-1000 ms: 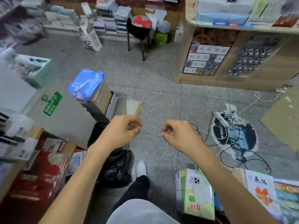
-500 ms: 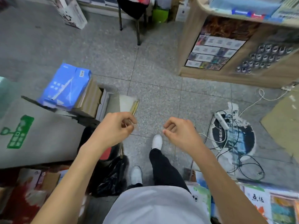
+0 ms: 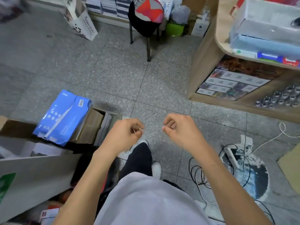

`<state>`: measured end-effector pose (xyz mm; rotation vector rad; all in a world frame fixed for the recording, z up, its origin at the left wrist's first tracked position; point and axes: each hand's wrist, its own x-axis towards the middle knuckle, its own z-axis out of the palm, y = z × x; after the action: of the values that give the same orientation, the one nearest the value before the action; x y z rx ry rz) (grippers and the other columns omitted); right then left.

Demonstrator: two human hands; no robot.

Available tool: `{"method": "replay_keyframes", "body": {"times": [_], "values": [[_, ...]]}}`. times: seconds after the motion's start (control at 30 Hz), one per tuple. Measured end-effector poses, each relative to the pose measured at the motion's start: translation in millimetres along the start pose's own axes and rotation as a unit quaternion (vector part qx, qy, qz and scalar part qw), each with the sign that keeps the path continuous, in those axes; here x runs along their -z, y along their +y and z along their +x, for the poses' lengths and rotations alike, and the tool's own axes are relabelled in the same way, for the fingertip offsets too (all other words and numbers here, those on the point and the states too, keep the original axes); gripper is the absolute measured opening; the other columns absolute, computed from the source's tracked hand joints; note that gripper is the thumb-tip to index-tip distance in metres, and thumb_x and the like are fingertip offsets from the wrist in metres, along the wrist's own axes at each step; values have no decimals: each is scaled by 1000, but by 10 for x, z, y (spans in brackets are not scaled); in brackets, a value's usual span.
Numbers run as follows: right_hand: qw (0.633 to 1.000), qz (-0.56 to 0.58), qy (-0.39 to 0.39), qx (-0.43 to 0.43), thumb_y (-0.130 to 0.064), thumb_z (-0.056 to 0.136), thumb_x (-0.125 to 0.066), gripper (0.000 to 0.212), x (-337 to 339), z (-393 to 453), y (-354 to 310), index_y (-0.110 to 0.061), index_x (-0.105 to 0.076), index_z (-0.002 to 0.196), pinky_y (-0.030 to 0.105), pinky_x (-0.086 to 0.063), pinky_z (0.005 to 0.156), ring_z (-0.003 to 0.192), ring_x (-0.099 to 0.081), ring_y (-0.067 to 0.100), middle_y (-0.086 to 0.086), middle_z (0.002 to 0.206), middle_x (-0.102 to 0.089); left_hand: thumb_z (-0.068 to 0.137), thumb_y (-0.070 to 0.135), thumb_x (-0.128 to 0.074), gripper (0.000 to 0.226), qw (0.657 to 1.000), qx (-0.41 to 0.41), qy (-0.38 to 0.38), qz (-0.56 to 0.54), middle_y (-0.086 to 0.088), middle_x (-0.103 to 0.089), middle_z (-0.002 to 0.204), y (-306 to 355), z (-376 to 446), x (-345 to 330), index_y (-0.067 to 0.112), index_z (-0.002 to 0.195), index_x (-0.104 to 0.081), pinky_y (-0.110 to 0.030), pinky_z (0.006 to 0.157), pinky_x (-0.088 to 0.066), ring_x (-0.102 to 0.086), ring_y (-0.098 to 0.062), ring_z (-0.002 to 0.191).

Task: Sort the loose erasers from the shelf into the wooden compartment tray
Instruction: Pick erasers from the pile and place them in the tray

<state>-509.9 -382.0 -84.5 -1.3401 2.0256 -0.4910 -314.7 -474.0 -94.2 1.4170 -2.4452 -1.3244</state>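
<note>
No erasers and no wooden compartment tray show in this view. I look down at a grey tiled floor (image 3: 113, 75) while standing. My left hand (image 3: 123, 135) and my right hand (image 3: 180, 129) are raised side by side in front of me, a little apart. The fingers of both are curled in toward the palm, and I see nothing held in either. A wooden shelf unit (image 3: 204, 62) stands at the right, with wrapped packs on its top board and boxed goods lower down.
A blue pack (image 3: 61, 117) lies on stacked boxes at the left, beside a grey board (image 3: 32, 181). A stool (image 3: 146, 18) and a paper bag (image 3: 82, 21) stand farther ahead. Cables and a power strip (image 3: 232, 158) lie on the floor at the right.
The view has tilted up and forward, so the stool and shelf come closer. Both hands keep their curled pose and their spacing. My legs have stepped forward.
</note>
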Motion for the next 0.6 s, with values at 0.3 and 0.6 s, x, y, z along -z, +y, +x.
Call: {"method": "replay_keyframes", "body": {"times": [0.3,0.6], "values": [[999,-16,-43,2,-22,83,-71,14,648,2186,-269,-30,-59,82,27,-51,70,68,-57,0,-21,70,-56,84,14,-68,12,999,16,29,-26,8,-70,76,61,1938,984,24,91,-71,-23,71,-49,-62,-6,69],[999,-4,-14,30,-21,83,-70,8,1343,4049,-733,-24,-63,84,35,-54,75,71,-59,5,-20,70,-57,83,15,-70,14,999,-17,46,-22,9,-68,75,283,3731,2114,29,86,-68,-22,69,-49,-62,-5,67]]}}
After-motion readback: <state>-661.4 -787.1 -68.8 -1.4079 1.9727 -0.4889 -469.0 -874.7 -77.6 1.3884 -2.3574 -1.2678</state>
